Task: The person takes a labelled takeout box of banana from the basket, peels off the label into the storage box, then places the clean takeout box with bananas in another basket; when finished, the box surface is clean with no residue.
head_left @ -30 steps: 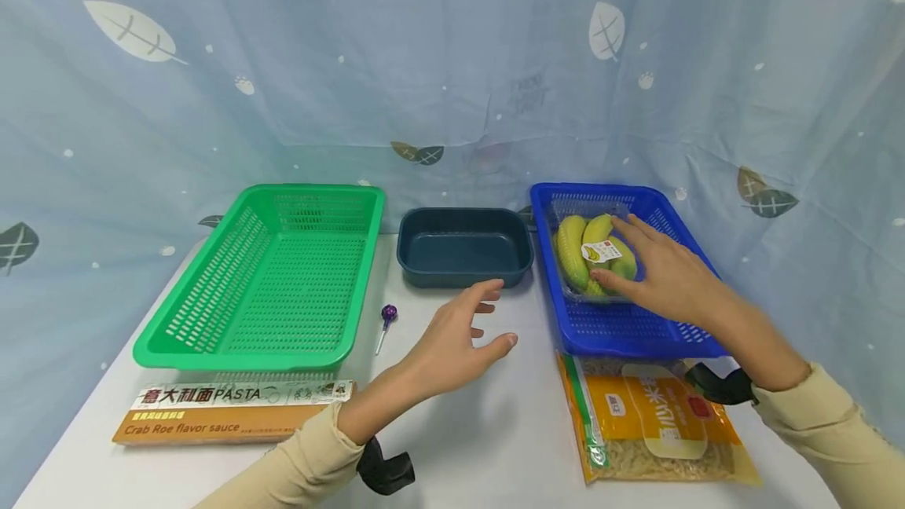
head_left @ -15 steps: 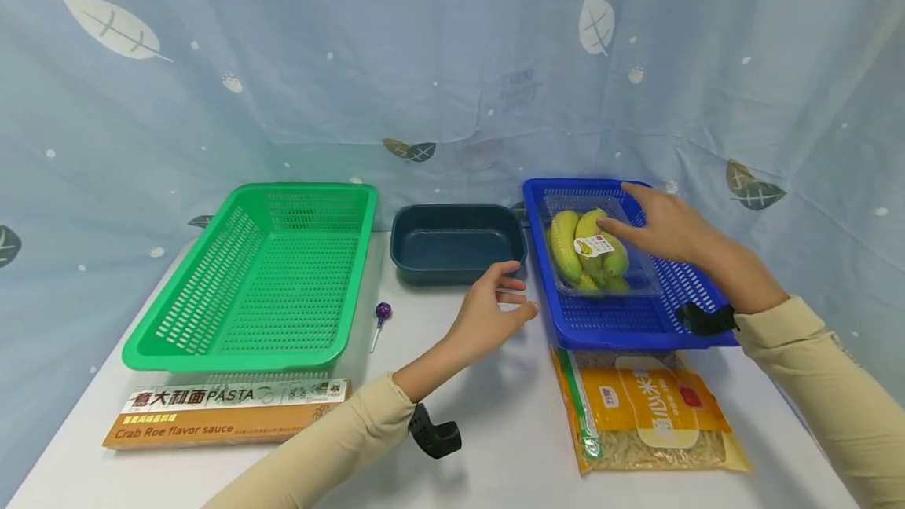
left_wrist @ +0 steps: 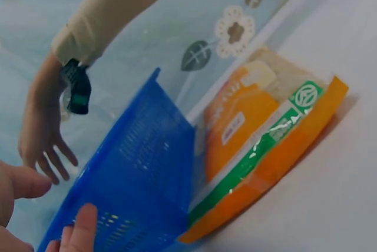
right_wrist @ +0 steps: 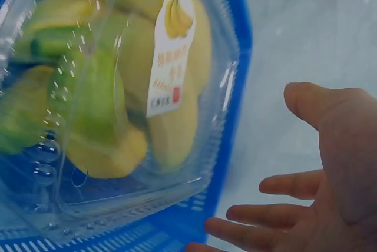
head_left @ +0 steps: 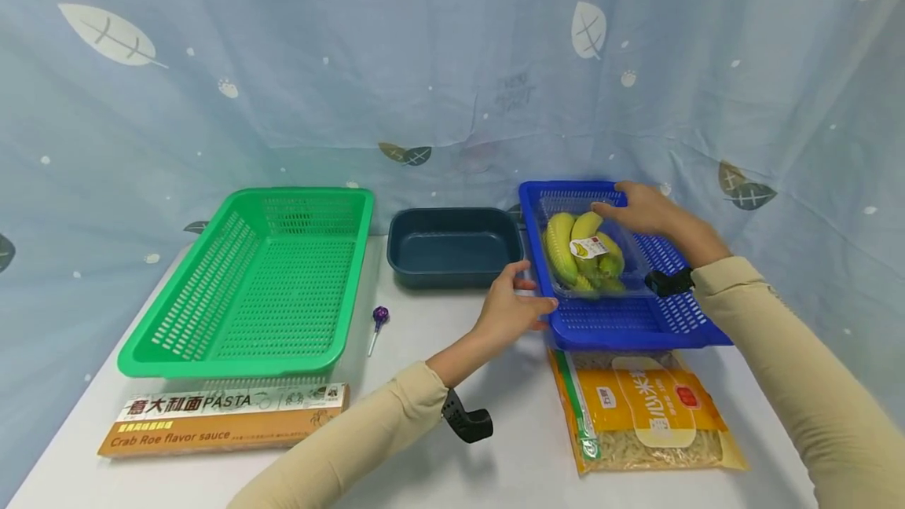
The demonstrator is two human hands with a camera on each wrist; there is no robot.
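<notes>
A blue basket (head_left: 608, 332) stands at the right, holding a clear plastic box of bananas (head_left: 563, 246) with a white label. Beside the basket's left rim is my left hand (head_left: 512, 309), thumb and fingers apart; whether it touches the rim I cannot tell. My right hand (head_left: 646, 209) reaches over the back right of the basket, beyond the box. In the right wrist view, the fingers (right_wrist: 271, 215) are spread and the banana box (right_wrist: 171, 140) lies apart from them. The left wrist view shows the left thumb (left_wrist: 29, 182) near the basket (left_wrist: 147, 163).
An orange noodle bag (head_left: 654, 415) lies before the blue basket. A dark blue bin (head_left: 456, 277) stands mid-back, with a purple lollipop (head_left: 380, 315) nearby. At the left are a green basket (head_left: 233, 364) and a pasta box (head_left: 226, 420). A patterned curtain (head_left: 452, 61) hangs behind.
My left hand has moved right, up to the blue basket's left side. My right hand has moved from above the bananas toward the basket's back right. The view has shifted slightly.
</notes>
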